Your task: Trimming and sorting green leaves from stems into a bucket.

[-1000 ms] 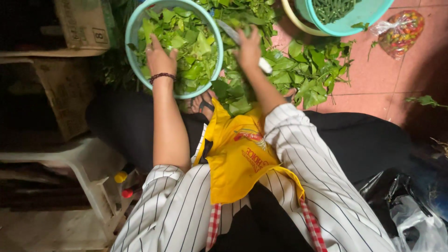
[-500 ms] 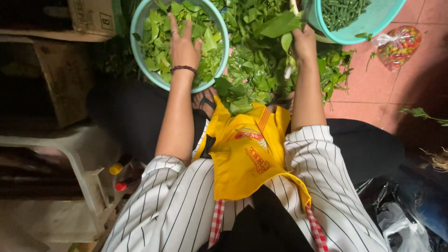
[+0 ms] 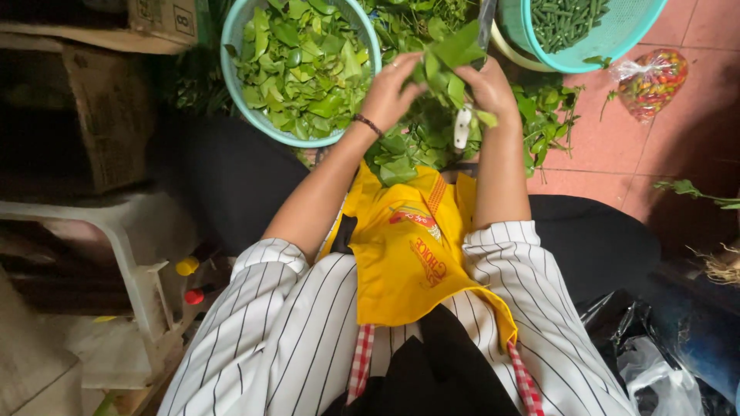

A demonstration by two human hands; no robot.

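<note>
Head view: both hands meet over the floor, just past the yellow apron (image 3: pixel 408 254). Left hand (image 3: pixel 389 91) w/ fingers pinched narrow on the leafy sprig (image 3: pixel 447 58); right hand (image 3: pixel 487 88) closed round its lower stem, and what looks like a white-handled knife (image 3: pixel 462 127) pokes out below that palm, can't tell for sure. Sprig's long axis runs up-right, leaves fanned away from the body, between the 2 hands, about equally near both. Teal basin of picked leaves (image 3: pixel 304 65) sits just left of left hand, rim nearly touching the wrist. Teal basket of green beans (image 3: pixel 578 31) top right, close to the sprig tip. Loose greens pile (image 3: pixel 432 146) under the hands; bag of chillies (image 3: pixel 647 81) well right. Open tile only to the right
</note>
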